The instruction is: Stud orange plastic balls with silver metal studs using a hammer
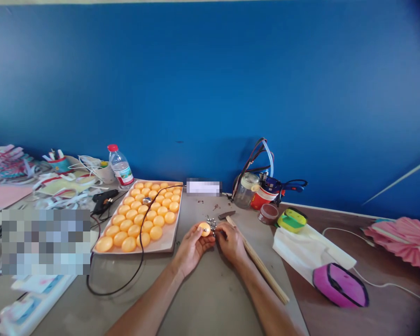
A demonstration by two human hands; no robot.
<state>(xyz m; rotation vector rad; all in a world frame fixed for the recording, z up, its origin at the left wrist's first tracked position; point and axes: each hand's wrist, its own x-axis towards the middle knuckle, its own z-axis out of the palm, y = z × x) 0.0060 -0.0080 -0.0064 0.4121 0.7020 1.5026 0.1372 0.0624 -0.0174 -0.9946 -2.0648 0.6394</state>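
My left hand is closed around an orange ping-pong ball, held just above the grey table top. A small dark metallic piece shows on the ball's near face. My right hand is beside it with curled fingers, the tips by a small pile of shiny metal pieces. Whether it pinches one of them is hidden. A hammer with a wooden handle lies along the right forearm, its head close to the pile. Left of my hands, a white tray holds rows of similar orange balls.
A black cable crosses the tray and loops over the table. Behind it stand a bottle and a glue gun. Rightward are a glass jar, a small round tub, a yellow-green case and a purple case.
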